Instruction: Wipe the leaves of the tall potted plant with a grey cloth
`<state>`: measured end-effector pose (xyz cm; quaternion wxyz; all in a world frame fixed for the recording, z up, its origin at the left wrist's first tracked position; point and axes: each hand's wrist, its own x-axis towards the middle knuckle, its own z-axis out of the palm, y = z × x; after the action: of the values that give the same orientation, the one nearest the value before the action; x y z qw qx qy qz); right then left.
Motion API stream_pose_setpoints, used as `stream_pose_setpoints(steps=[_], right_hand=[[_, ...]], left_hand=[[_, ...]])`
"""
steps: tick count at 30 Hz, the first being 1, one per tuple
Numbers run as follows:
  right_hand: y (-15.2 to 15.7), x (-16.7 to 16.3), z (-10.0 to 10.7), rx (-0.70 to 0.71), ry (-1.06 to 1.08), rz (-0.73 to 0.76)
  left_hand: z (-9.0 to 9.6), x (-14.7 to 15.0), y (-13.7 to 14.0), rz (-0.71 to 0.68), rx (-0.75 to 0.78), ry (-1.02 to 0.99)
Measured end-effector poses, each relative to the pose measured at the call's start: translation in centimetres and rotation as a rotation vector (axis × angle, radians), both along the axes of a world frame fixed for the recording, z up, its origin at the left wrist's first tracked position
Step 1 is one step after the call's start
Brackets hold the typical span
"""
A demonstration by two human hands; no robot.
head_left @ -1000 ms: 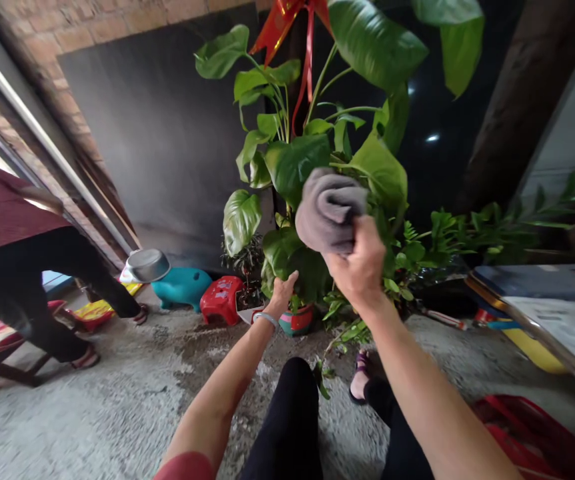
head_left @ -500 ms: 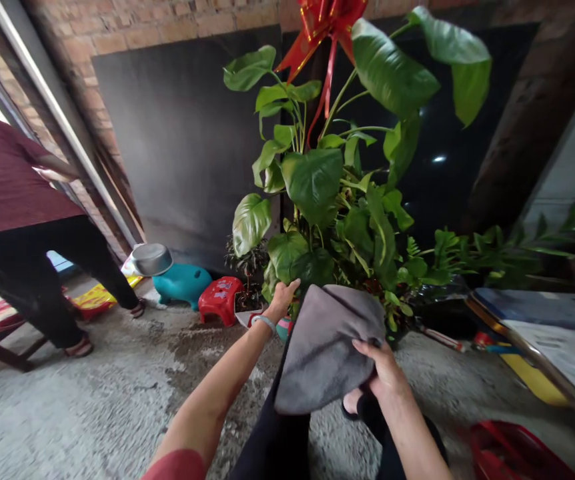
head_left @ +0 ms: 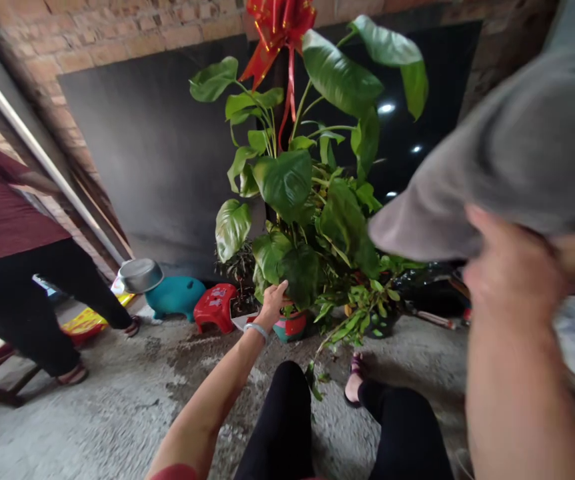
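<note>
My left hand (head_left: 273, 303) reaches forward to the low part of a big green potted plant (head_left: 283, 180). Its fingers are closed at the lower edge of a dark green leaf (head_left: 301, 275). Under that leaf stands a red and green pot (head_left: 290, 325), partly covered by leaves and my hand. A grey cloth (head_left: 522, 160), blurred by motion, is gripped in my right hand (head_left: 510, 267), raised at the right side of the view and apart from the plant.
A red stool (head_left: 215, 308), a teal animal-shaped seat (head_left: 176, 298) and a metal basin (head_left: 140, 275) stand to the left. A person in a maroon shirt (head_left: 10, 207) is at far left. A red bow (head_left: 282, 30) tops the plant, before dark panels (head_left: 162, 147).
My right hand has swung up and right with the grey cloth, uncovering the pot and low branches. My left hand stays by the same leaf. The view has shifted slightly right.
</note>
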<state>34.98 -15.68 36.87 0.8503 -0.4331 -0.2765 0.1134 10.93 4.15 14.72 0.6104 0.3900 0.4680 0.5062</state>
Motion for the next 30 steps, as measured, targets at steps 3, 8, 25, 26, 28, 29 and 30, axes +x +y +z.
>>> stream_pose_setpoints(steps=[3, 8, 25, 26, 28, 29, 30], right_hand=[[3.9, -1.8, -1.6, -0.17, -0.52, -0.082], [3.5, -4.3, -13.5, -0.487, -0.66, 0.182], [7.2, -4.4, -14.0, -0.553, -0.685, 0.17], [7.5, -4.1, -13.0, -0.465, -0.667, 0.094], [8.7, -4.4, -11.5, -0.333, -0.644, 0.0], [9.4, -4.9, -11.3, -0.333, -0.641, 0.011], [10.0, -5.6, -11.7, -0.372, -0.644, 0.06]], left_hand=[[0.2, 0.5, -0.2, 0.027, -0.019, 0.036], [0.8, 0.6, 0.1, 0.038, -0.028, 0.058], [-0.1, -0.7, 0.1, -0.023, 0.002, 0.028], [-0.2, -0.5, 0.1, -0.027, 0.005, 0.027], [-0.3, 0.1, 0.1, -0.047, 0.013, 0.013], [-0.5, 0.6, 0.0, -0.055, 0.023, 0.003], [-0.7, 1.0, 0.0, -0.058, 0.036, -0.008]])
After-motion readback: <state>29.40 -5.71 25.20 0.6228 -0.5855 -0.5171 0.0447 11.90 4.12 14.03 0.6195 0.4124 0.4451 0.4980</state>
